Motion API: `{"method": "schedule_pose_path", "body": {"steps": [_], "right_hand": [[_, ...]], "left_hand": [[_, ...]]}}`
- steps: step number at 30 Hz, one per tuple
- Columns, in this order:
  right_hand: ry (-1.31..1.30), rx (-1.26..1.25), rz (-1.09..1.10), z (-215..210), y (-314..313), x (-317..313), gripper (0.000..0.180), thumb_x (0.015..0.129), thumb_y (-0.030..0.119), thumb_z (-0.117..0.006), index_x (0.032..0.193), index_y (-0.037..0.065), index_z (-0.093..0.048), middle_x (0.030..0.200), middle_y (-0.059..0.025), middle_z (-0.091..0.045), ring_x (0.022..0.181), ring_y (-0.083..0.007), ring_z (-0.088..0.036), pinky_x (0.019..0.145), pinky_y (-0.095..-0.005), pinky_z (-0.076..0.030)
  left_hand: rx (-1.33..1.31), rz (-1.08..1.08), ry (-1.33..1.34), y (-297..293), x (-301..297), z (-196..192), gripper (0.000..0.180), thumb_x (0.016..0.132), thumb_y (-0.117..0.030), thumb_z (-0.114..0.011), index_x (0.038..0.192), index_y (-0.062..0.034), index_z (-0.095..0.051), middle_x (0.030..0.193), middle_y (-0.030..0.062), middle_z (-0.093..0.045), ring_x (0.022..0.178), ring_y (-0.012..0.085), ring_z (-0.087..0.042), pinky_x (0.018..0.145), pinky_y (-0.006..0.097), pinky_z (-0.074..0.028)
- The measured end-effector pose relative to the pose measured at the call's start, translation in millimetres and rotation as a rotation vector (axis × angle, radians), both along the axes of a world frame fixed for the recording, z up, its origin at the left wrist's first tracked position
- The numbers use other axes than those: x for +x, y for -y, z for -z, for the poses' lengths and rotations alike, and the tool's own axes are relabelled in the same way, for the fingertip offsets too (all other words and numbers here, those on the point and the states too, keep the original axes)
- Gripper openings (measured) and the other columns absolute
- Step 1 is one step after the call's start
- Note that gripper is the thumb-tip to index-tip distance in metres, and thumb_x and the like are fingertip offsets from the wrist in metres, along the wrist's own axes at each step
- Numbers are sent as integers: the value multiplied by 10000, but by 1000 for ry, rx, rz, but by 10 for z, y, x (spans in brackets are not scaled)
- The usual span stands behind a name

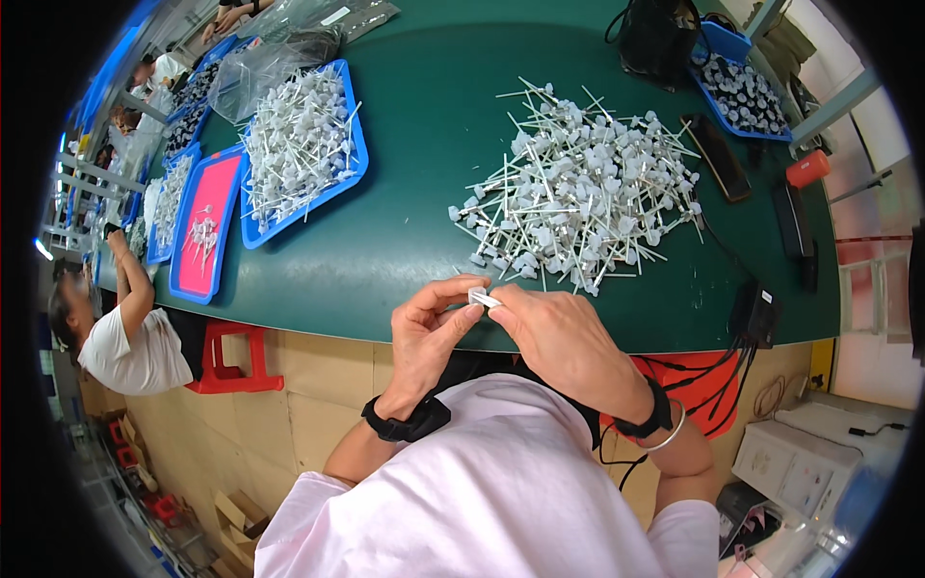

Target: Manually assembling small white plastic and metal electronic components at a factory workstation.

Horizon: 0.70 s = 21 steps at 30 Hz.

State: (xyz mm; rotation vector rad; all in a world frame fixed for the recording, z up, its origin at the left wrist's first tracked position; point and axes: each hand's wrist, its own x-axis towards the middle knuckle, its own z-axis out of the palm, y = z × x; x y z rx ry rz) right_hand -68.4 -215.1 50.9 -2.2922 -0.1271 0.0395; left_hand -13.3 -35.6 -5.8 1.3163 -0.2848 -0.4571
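Close to the table's near edge, my left hand (427,326) and my right hand (567,337) meet over a small white plastic piece (485,298). The left thumb and fingertips pinch one end of it, while the right thumb and fingers close on the other side. Fingers hide most of the piece, so its full shape cannot be made out. Just beyond my hands lies a big heap of white plastic pieces with thin stems (588,188), tangled in all directions on the green table (424,144).
Left of the heap, a blue tray (361,159) holds similar stemmed pieces, beside a pink-lined tray (220,207) with several more. At the right are a phone (718,159), a tray of dark parts (742,96) and a black cable box (753,313). Another person (135,332) works at far left.
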Motion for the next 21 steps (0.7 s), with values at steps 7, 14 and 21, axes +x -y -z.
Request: {"method": "schedule_pose_path", "body": {"steps": [7, 14, 21], "right_hand": [[187, -58, 176, 134, -164, -120, 180, 969, 188, -559, 1018, 14, -554, 744, -161, -627, 600, -355, -630, 499, -444, -485], [197, -128, 214, 166, -239, -94, 188, 973, 203, -557, 1024, 22, -553, 734, -151, -624, 563, -342, -631, 473, -427, -496], [183, -202, 218, 157, -274, -94, 200, 977, 211, -550, 1029, 18, -548, 732, -138, -615, 558, -325, -643, 469, -405, -511]], "left_hand": [[-22, -38, -68, 19, -2, -65, 276, 890, 11, -671, 1158, 50, -622, 1232, 152, -645, 1025, 164, -654, 920, 291, -508], [-53, -87, 45, 49, -38, 1, 296, 882, 64, -655, 1172, 66, -597, 1216, 170, -646, 1036, 176, -657, 916, 281, -524], [32, -104, 145, 52, -52, 21, 274, 879, 71, -653, 1147, 59, -603, 1211, 167, -643, 1043, 179, -653, 916, 283, -525]]}}
